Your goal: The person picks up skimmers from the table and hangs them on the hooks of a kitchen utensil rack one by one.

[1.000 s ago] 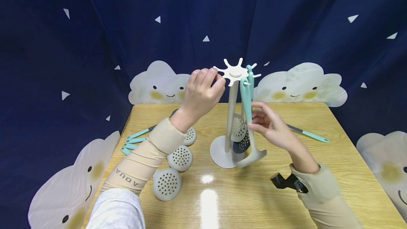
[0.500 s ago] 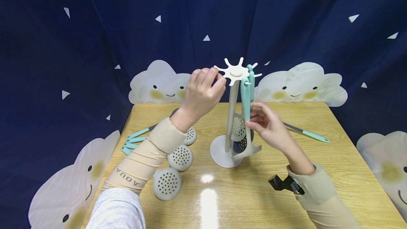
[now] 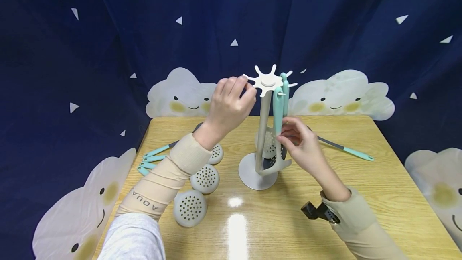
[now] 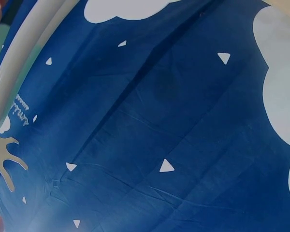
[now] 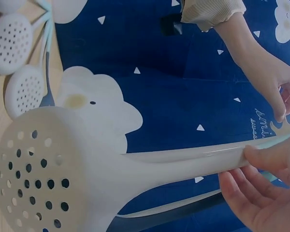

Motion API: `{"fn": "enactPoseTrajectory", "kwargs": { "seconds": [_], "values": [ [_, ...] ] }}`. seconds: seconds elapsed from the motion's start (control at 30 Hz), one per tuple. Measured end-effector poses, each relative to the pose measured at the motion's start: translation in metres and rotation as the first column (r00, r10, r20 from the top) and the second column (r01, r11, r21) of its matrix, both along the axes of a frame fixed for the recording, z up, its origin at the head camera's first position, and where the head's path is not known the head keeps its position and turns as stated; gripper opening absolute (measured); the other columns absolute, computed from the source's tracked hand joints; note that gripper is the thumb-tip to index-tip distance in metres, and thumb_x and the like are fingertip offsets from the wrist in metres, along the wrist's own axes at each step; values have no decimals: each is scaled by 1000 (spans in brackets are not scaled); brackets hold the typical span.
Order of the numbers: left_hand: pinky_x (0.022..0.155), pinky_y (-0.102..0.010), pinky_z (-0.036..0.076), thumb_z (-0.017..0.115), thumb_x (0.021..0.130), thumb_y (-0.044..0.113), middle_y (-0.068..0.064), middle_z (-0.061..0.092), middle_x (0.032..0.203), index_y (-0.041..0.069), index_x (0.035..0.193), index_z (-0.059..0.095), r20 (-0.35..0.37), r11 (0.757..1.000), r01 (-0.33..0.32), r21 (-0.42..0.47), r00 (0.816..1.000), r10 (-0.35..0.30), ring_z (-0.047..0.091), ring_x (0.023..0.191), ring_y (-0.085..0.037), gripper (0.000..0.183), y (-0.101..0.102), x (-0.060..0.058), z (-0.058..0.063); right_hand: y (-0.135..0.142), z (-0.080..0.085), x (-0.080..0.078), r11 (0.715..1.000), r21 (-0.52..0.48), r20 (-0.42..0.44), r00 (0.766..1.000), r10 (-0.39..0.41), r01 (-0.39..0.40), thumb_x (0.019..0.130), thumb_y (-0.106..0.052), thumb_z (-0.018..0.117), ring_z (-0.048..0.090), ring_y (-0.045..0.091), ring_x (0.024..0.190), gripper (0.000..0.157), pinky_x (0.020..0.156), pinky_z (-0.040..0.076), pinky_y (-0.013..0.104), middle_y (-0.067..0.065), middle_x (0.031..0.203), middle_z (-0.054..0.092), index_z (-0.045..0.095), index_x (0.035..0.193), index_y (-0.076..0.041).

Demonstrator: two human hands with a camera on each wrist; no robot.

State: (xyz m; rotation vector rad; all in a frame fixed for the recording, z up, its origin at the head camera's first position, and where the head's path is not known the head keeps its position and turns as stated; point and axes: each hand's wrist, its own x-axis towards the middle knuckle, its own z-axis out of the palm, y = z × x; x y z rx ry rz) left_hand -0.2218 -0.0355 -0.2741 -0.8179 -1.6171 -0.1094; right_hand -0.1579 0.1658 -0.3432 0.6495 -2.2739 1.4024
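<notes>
My left hand (image 3: 232, 101) pinches one prong of the white utensil rack (image 3: 268, 81) at its upper left. On a front prong hangs a skimmer (image 3: 277, 165) with a teal handle and pale head. My right hand (image 3: 303, 141) pinches it between thumb and fingers, just below the teal part. In the right wrist view the holes of its pale head (image 5: 41, 183) are plain. Behind it hang another pale perforated utensil (image 3: 268, 143) and a dark perforated one (image 3: 268, 163), partly hidden. The left wrist view shows little of the left hand.
Several pale skimmers (image 3: 190, 208) lie at the left of the wooden table (image 3: 234, 244), teal handles pointing left and partly behind the left forearm. A dark utensil with a teal handle (image 3: 357, 153) lies at the right. A blue curtain (image 3: 202, 11) surrounds the table.
My right hand has moved a little left and up, swinging the hanging skimmer's head in toward the rack's post. My left hand has kept its hold on the prong.
</notes>
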Motion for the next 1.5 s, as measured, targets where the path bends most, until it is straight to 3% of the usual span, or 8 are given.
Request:
{"fn": "enactPoseTrajectory", "kwargs": {
  "seconds": [0.4, 0.83, 0.93, 1.07, 1.17, 1.27, 1.37, 1.5],
  "values": [
    [67, -34, 41, 49, 83, 6, -12, 58, 91, 3, 77, 55, 15, 1000, 4, 5, 1000, -4, 51, 75, -26, 9, 0, 0, 0, -2, -3, -1, 1000, -16, -24, 1000, -4, 4, 77, 11, 64, 58, 4, 80, 36, 67, 50, 14, 14, 90, 61, 53, 111, 6],
    [66, -33, 41, 50, 82, 6, -11, 56, 87, 2, 80, 57, 10, 1000, 2, 21, 1000, -2, 50, 74, -26, 8, 0, 1, -1, 2, 1, 2, 999, 42, 2, 1000, -20, 20, 79, 7, 63, 59, 10, 83, 38, 73, 49, 14, 12, 92, 62, 51, 115, 3],
    [66, -34, 42, 52, 82, 6, -11, 57, 89, 2, 87, 58, 31, 999, 14, 48, 999, -16, 51, 77, -26, 8, -1, 2, -5, 6, 1, 2, 1000, -1, -28, 1000, -11, 11, 80, 9, 62, 58, 7, 85, 40, 74, 48, 14, 14, 93, 62, 51, 117, 4],
    [71, -35, 43, 57, 80, 8, -13, 57, 99, -1, 106, 54, 115, 990, 43, 131, 992, -58, 52, 87, -28, 28, 0, 4, -16, 15, -9, -4, 987, -160, -153, 988, -23, -2, 78, 17, 57, 58, 7, 86, 38, 76, 47, 15, 20, 93, 59, 49, 115, 10],
    [76, -37, 42, 60, 78, 8, -17, 53, 108, -3, 118, 45, 193, 970, 75, 232, 974, -122, 51, 95, -30, 44, 0, 5, -28, 24, -24, -13, 958, -282, -207, 970, -124, 62, 79, 18, 54, 58, 10, 89, 35, 79, 46, 18, 18, 94, 58, 47, 113, 15],
    [80, -39, 41, 62, 77, 4, -21, 47, 113, -5, 119, 39, 256, 934, 121, 337, 943, -215, 47, 99, -33, 49, 1, 4, -46, 34, -43, -21, 912, -362, -163, 951, -263, 191, 83, 13, 52, 56, 15, 94, 32, 81, 44, 20, 12, 99, 57, 45, 114, 15],
    [87, -41, 39, 60, 76, 0, -22, 44, 113, -7, 117, 37, 311, 898, 140, 417, 906, -286, 45, 102, -34, 48, 3, 2, -70, 42, -66, -26, 883, -346, -73, 930, -361, 316, 85, 7, 53, 53, 22, 101, 34, 86, 42, 23, 12, 107, 55, 45, 118, 12],
    [96, -39, 35, 57, 79, 2, -21, 42, 115, -7, 118, 37, 452, 872, 63, 485, 836, -312, 42, 107, -34, 44, 8, 0, -104, 48, -99, -30, 889, -213, 46, 913, -405, 405, 84, 4, 55, 47, 32, 110, 42, 91, 39, 36, 19, 119, 50, 43, 124, 8]
  ]
}}
